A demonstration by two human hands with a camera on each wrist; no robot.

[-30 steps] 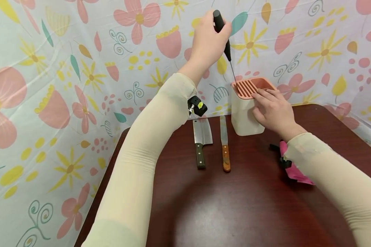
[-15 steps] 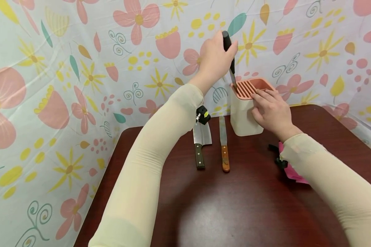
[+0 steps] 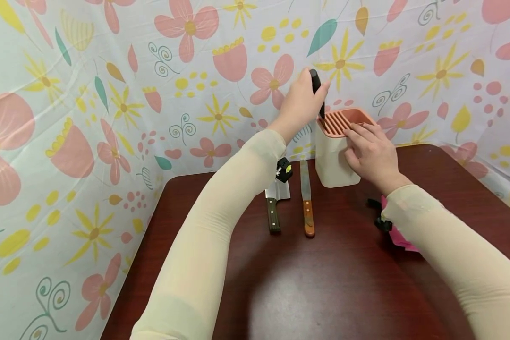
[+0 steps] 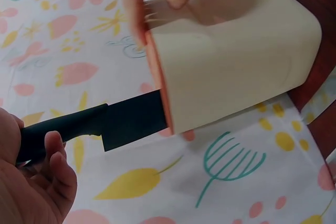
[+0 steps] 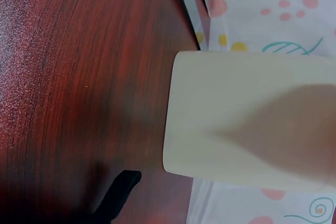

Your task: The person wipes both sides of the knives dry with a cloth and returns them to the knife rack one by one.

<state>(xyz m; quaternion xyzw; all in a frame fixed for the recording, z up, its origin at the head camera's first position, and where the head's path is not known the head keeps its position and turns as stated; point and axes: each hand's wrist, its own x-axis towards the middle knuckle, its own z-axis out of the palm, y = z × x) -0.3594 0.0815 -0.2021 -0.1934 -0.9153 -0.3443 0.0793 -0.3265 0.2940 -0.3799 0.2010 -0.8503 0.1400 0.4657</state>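
Note:
My left hand [image 3: 303,101] grips the black handle of a broad-bladed kitchen knife [image 3: 316,84]. In the left wrist view its dark blade [image 4: 134,121] enters the top of the cream knife block [image 4: 236,61], at the left end of the slotted orange insert [image 3: 336,123]. How deep the blade reaches inside is hidden. My right hand [image 3: 375,153] holds the block's near right rim, fingers over the top and thumb against the wall. The block stands upright; only its cream side [image 5: 247,114] fills the right wrist view.
A cleaver [image 3: 274,215], partly under my left wrist, and a long narrow blade with a wooden handle [image 3: 309,217] lie left of the block. Something pink [image 3: 401,241] sits beneath my right forearm on the dark table [image 3: 323,288]. Floral cloth [image 3: 187,118] hangs close behind.
My left hand has come down with the knife, its blade sinking into the slot until little shows above the insert. The right hand stays on the block.

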